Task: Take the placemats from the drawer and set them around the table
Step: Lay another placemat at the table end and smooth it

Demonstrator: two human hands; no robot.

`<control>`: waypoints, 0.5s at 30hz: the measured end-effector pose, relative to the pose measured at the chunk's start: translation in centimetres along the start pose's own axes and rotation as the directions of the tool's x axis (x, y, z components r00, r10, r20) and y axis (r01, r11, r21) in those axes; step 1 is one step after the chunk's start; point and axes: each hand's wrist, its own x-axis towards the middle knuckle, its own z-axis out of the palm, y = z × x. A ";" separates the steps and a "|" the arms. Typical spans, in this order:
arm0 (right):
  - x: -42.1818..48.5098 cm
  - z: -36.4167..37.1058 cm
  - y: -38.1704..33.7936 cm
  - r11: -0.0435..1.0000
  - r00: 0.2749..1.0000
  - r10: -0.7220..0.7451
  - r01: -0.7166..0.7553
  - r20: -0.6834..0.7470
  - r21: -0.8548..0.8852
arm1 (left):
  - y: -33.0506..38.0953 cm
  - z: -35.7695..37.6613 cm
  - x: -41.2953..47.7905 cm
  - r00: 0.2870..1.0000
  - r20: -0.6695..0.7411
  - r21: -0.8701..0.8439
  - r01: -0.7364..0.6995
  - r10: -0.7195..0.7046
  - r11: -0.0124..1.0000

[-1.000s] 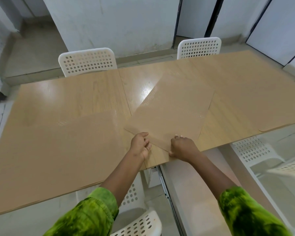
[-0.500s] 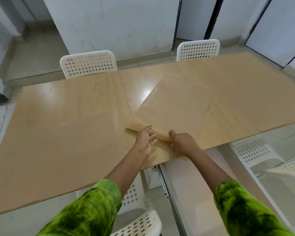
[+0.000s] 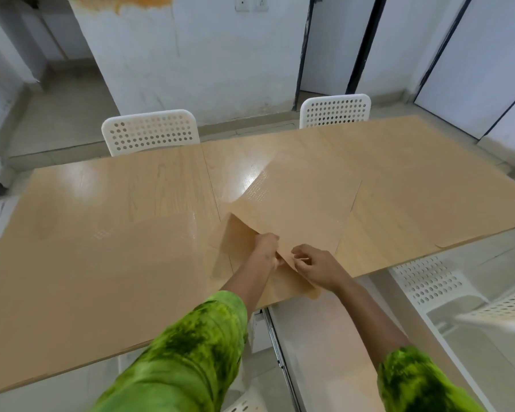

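A tan placemat (image 3: 298, 203) lies skewed near the middle of the wooden table (image 3: 116, 188), its near corner lifted off the top. My left hand (image 3: 265, 246) pinches that raised corner. My right hand (image 3: 315, 267) grips the near edge of what looks like a second tan sheet (image 3: 286, 285) under it, at the table's front edge. A large placemat (image 3: 95, 278) lies flat at the near left. Another one (image 3: 422, 179) covers the right end of the table.
Two white perforated chairs stand at the far side, one on the left (image 3: 150, 135) and one on the right (image 3: 335, 110). More white chairs (image 3: 434, 281) sit at the near right. An open white drawer (image 3: 318, 346) juts out under the table's front edge.
The placemat's near corner has been peeled up from flat on the table. My left hand moved right and closed on it, and my right hand shifted its grip along the near edge.
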 end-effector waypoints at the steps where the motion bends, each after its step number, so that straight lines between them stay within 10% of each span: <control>1: -0.1 -0.3 0.0 0.999 1.000 0.002 -0.001 -0.018 0.037 | -0.2 0.1 0.2 0.998 -0.047 -0.022 -0.035 0.034 0.999; 15: 3.6 -6.9 -3.2 0.994 0.977 0.097 -0.087 -0.190 0.061 | 4.6 -14.6 -6.2 0.907 0.153 -0.181 -0.364 0.392 0.914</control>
